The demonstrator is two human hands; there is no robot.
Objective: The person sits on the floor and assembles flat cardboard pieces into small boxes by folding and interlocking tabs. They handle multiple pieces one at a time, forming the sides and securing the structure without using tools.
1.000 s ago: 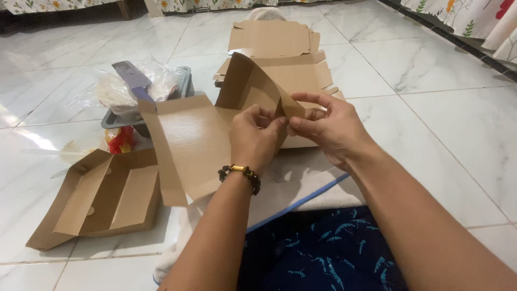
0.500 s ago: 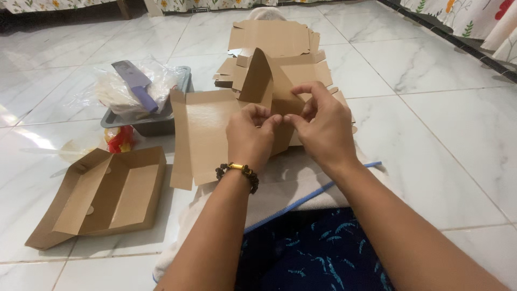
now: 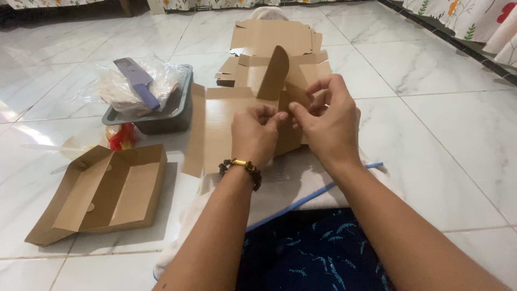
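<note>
2 hands work at the middle of the frame over a white marble floor (image 3: 441, 134) that fills most of the view. On it, toward the upper middle, lies a stack of flat cardboard blanks (image 3: 272, 37), unfolded and overlapping. At the lower left sits a folded brown box (image 3: 99, 194), open, with its sides already raised. At the upper left stands a dark grey tray (image 3: 172, 110) holding a clear plastic bag (image 3: 121, 86) and a purple-handled tool (image 3: 140, 81); a small red wrapper (image 3: 121, 136) lies just below the tray. A white cloth with a blue edge (image 3: 301, 188) covers the person's lap at the lower middle.

The cardboard blank in hand (image 3: 226, 124) is held just above the lap, its broad panel facing the camera and 1 flap standing upright at its top right. The left hand (image 3: 256, 132), with a dark bead bracelet (image 3: 240, 167) at the wrist, pinches the panel's right edge between thumb and fingers. The right hand (image 3: 326, 121) is closed narrowly on the neighbouring flap, fingertips touching those of the left.

The step in hand looks like folding a side flap into a corner. The next move seems to call for a firm crease along the score line and for tucking the tab while the other hand steadies the panel.
</note>
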